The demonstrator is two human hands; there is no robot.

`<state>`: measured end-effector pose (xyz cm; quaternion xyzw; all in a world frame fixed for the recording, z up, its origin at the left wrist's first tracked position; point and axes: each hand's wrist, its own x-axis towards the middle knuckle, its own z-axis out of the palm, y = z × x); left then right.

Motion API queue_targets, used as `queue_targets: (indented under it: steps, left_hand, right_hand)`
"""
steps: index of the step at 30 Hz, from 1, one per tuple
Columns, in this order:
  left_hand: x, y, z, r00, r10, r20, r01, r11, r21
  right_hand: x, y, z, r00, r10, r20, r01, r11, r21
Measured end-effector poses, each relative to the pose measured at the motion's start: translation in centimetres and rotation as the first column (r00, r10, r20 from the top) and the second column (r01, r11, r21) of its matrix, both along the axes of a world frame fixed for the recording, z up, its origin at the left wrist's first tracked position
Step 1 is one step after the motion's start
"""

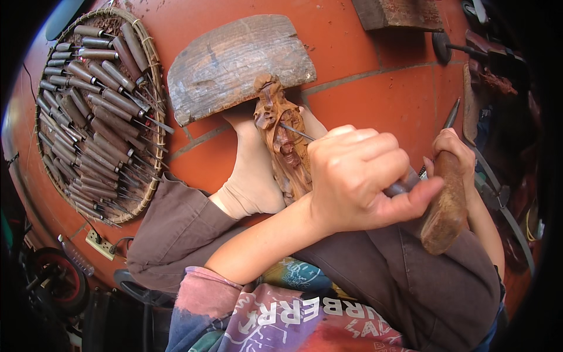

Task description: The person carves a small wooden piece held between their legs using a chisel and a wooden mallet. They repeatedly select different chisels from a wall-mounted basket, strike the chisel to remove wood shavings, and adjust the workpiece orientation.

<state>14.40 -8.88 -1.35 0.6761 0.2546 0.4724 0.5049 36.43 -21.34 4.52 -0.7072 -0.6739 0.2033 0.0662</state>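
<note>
A brown wooden carving (284,144) with cut figures lies between my feet in pale socks, its top against a thick wooden board (240,64). My left hand (358,176) is closed around a chisel (296,131); the thin metal blade reaches the carving's upper part. The chisel's handle end shows beside my thumb. To the right, my right hand (456,145) grips a worn wooden mallet (446,217), its thick rounded end near the left thumb, apparently just short of the chisel handle. A dark pointed rod (451,112) juts out beyond the right fingers; its link to the mallet is hidden.
A round woven tray (153,64) at the left holds many wooden-handled carving tools (111,105). A wooden block (399,14) sits at the far right on the orange tile floor (363,108). A power strip (99,244) lies near my left knee; dark clutter lines the right edge.
</note>
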Motion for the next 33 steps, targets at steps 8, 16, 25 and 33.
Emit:
queue_targets:
  steps: [8, 16, 25, 33]
  left_hand:
    - [-2.1, -1.1, 0.4, 0.975, -0.217, 0.040, 0.214, 0.973, 0.082]
    - [-2.9, -0.4, -0.3, 0.962, -0.264, 0.065, 0.263, 0.965, 0.017]
    - [-3.6, 0.3, -0.9, 0.930, -0.343, 0.128, 0.338, 0.939, 0.062]
    - [-0.9, 0.4, -0.4, 0.984, -0.045, 0.175, 0.045, 0.999, -0.001]
  right_hand:
    - [-1.0, 1.1, 2.1, 0.952, -0.048, -0.303, 0.041, 0.999, -0.031]
    - [-3.2, 1.3, 2.2, 0.993, -0.003, 0.119, 0.005, 1.000, -0.018]
    - [-2.1, 2.0, 2.5, 0.948, 0.188, -0.258, -0.178, 0.982, 0.063]
    - [-1.3, 1.9, 2.0, 0.961, 0.142, -0.237, -0.136, 0.990, 0.042]
